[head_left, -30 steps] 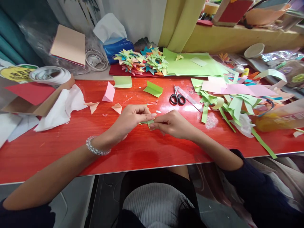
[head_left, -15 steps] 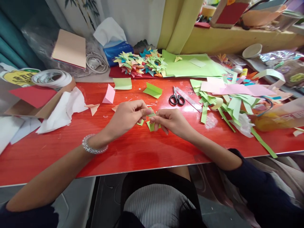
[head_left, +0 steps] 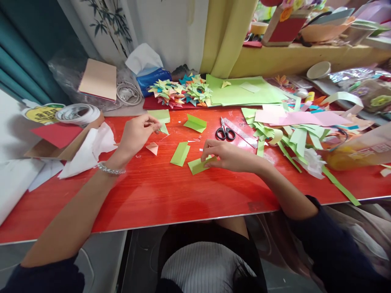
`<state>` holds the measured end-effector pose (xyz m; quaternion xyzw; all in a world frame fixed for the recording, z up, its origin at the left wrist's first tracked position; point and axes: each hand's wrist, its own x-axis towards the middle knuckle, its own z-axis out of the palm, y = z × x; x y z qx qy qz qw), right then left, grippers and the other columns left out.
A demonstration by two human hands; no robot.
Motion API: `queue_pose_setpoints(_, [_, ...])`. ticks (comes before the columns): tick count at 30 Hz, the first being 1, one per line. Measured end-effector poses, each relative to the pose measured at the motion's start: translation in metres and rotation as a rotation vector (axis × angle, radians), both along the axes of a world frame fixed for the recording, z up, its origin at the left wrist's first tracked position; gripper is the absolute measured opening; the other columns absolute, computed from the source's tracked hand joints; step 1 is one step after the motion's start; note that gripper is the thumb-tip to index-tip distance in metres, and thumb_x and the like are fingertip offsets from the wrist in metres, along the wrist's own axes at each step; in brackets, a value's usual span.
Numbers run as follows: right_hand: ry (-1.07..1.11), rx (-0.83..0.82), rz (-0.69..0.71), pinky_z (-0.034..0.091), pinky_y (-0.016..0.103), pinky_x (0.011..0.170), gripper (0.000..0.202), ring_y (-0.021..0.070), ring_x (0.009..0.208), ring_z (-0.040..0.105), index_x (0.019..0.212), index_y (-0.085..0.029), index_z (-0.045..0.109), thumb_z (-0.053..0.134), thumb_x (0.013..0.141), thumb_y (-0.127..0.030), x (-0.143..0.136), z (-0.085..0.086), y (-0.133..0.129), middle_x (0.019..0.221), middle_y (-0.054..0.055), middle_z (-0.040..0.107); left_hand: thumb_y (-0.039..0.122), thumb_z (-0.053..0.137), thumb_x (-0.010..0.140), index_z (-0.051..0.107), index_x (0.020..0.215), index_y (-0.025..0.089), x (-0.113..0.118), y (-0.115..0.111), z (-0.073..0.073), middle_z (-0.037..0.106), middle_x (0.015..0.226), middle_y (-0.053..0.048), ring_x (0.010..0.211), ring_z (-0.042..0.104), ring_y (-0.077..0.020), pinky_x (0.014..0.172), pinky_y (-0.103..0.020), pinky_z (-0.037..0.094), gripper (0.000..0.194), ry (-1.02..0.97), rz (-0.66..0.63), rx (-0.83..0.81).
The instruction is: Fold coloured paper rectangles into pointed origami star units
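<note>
Left of the centre of the frame, pinching a small green folded piece [head_left: 164, 129] between the left fingers [head_left: 155, 126], over the red counter [head_left: 146, 195]. Near the centre, touching with the curled right fingers [head_left: 209, 163] the right end of a creased green paper [head_left: 195, 166], flat on the counter; cannot tell if gripping it. Just to the left, also visible, a second creased paper [head_left: 179, 154]. Higher and to the right, black-handled scissors [head_left: 225, 128]; farther right, a heap of green strips [head_left: 299, 136].
</note>
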<state>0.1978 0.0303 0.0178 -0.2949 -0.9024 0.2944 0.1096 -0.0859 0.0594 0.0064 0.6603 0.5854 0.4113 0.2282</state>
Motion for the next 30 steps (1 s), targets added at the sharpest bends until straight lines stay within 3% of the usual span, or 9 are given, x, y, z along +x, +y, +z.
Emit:
queue_pose_setpoints(6, [0.148, 0.107, 0.022, 0.040, 0.026, 0.069, 0.019, 0.0122, 0.081, 0.054, 0.083, -0.018, 0.070, 0.054, 0.086, -0.010, 0.000, 0.005, -0.003, 0.095, 0.005, 0.057, 0.036, 0.069, 0.075, 0.074, 0.080, 0.025, -0.006, 0.009, -0.010, 0.065, 0.078, -0.004, 0.078, 0.055, -0.0203, 0.077, -0.036, 0.041, 0.014, 0.282, 0.023, 0.008])
queue_pose_setpoints(10, [0.285, 0.178, -0.058, 0.042, 0.026, 0.066, 0.019, 0.0127, 0.083, 0.056, 0.081, -0.019, 0.069, 0.052, 0.084, -0.009, -0.002, 0.007, -0.008, 0.099, 0.005, 0.060, 0.037, 0.064, 0.081, 0.072, 0.093, 0.025, 0.000, 0.003, 0.002, 0.065, 0.100, -0.004, 0.102, 0.052, -0.0231, 0.093, -0.040, 0.035, 0.019, 0.323, 0.061, 0.252])
queue_pose_setpoints(12, [0.332, 0.232, -0.084, 0.043, 0.026, 0.065, 0.020, 0.0129, 0.082, 0.058, 0.080, -0.019, 0.067, 0.050, 0.083, -0.008, -0.005, 0.004, -0.010, 0.099, 0.005, 0.063, 0.043, 0.051, 0.090, 0.069, 0.097, 0.021, 0.011, -0.009, 0.012, 0.064, 0.103, -0.005, 0.099, 0.053, -0.0199, 0.086, -0.035, 0.039, 0.029, 0.247, 0.087, 0.337])
queue_pose_setpoints(15, [0.381, 0.356, -0.102, 0.047, 0.028, 0.071, 0.021, 0.0146, 0.085, 0.060, 0.082, -0.018, 0.065, 0.047, 0.085, -0.008, -0.010, -0.002, -0.013, 0.097, 0.007, 0.064, 0.050, 0.042, 0.093, 0.064, 0.103, 0.020, 0.038, -0.035, 0.020, 0.067, 0.081, -0.002, 0.068, 0.055, -0.0131, 0.064, -0.030, 0.042, 0.039, 0.019, -0.006, 0.090])
queue_pose_setpoints(18, [0.420, 0.416, -0.124, 0.049, 0.032, 0.081, 0.023, 0.0166, 0.092, 0.061, 0.083, -0.019, 0.064, 0.043, 0.088, -0.011, -0.014, -0.005, -0.016, 0.099, 0.008, 0.063, 0.041, 0.064, 0.081, 0.058, 0.112, 0.020, 0.062, -0.056, 0.017, 0.069, 0.082, -0.002, 0.073, 0.061, -0.0144, 0.066, -0.028, 0.046, 0.039, -0.108, -0.185, -0.149])
queue_pose_setpoints(23, [0.612, 0.006, -0.384, 0.051, 0.031, 0.080, 0.011, 0.0159, 0.091, 0.061, 0.093, -0.019, 0.062, 0.054, 0.086, -0.022, -0.020, -0.007, -0.019, 0.100, 0.006, 0.065, 0.033, 0.066, 0.079, 0.064, 0.098, 0.018, 0.072, -0.063, 0.005, 0.070, 0.088, -0.004, 0.083, 0.066, -0.0165, 0.073, -0.028, 0.052, 0.025, -0.334, -0.146, -0.142])
queue_pose_setpoints(25, [0.698, -0.206, -0.492, 0.053, 0.030, 0.078, 0.034, 0.0158, 0.091, 0.062, 0.109, -0.018, 0.058, 0.067, 0.079, -0.030, -0.023, -0.009, -0.018, 0.116, 0.008, 0.060, 0.034, 0.065, 0.080, 0.066, 0.093, 0.018, 0.070, -0.063, 0.003, 0.071, 0.088, -0.004, 0.081, 0.066, -0.0164, 0.072, -0.028, 0.053, 0.021, -0.383, -0.159, -0.137])
queue_pose_setpoints(27, [0.739, -0.398, -0.524, 0.054, 0.031, 0.078, 0.046, 0.0160, 0.089, 0.063, 0.113, -0.017, 0.058, 0.074, 0.073, -0.033, -0.025, -0.013, -0.016, 0.123, 0.010, 0.058, 0.036, 0.064, 0.081, 0.067, 0.092, 0.018, 0.069, -0.063, 0.002, 0.071, 0.088, -0.004, 0.080, 0.066, -0.0162, 0.071, -0.028, 0.054, 0.021, -0.397, -0.159, -0.134])
queue_pose_setpoints(30, [0.768, -0.640, -0.472, 0.056, 0.033, 0.078, 0.030, 0.0168, 0.085, 0.065, 0.095, -0.013, 0.067, 0.070, 0.077, -0.037, -0.026, -0.017, -0.014, 0.101, 0.009, 0.068, 0.037, 0.064, 0.082, 0.066, 0.104, 0.020, 0.071, -0.067, 0.003, 0.073, 0.088, -0.003, 0.082, 0.067, -0.0166, 0.072, -0.027, 0.054, 0.028, -0.331, -0.114, -0.088])
